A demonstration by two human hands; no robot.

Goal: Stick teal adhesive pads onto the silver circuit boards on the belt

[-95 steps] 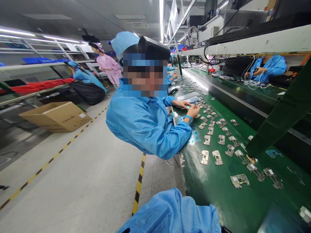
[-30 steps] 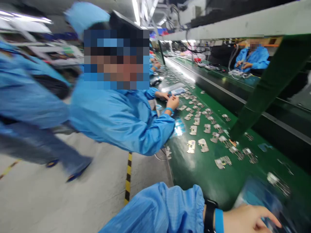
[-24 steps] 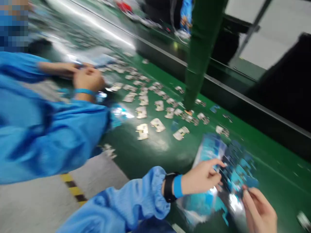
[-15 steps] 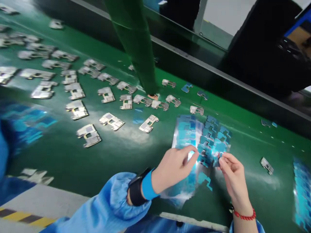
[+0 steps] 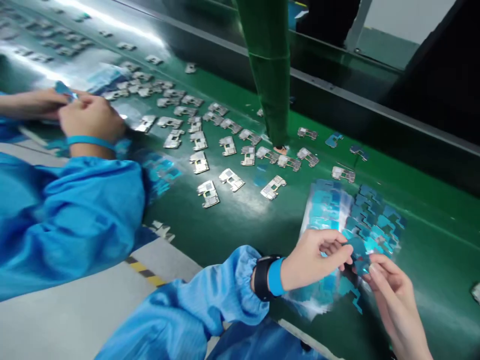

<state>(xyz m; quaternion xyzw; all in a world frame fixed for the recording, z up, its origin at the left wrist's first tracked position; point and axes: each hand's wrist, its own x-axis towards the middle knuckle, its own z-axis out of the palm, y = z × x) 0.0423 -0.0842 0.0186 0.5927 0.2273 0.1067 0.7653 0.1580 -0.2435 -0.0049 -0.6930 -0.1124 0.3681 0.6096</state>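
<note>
A small dark-blue cut-out film piece (image 5: 358,252) is stretched between my two hands, above the sheets. My left hand (image 5: 315,257) pinches its left end between thumb and forefinger, a black band and a blue strap around the wrist. The lower right end is pinched by the fingertips of my right hand (image 5: 393,292). Under them lie a clear sheet with blue film shapes (image 5: 324,200) and, to its right, a sheet of teal cut-outs (image 5: 369,205). One loose teal film piece (image 5: 352,292) pokes out below, partly covered by my hands.
Several metal circuit-board plates (image 5: 230,179) are scattered over the green tabletop (image 5: 240,225). A green post (image 5: 272,75) rises from the table's far side. At left, a co-worker's hands (image 5: 88,117) hold a small blue piece. More blue film (image 5: 161,172) lies beside that person's sleeve.
My left hand's fingers have come onto the film piece, which my right hand held before. The view has swung left, bringing a co-worker's arms into sight.
</note>
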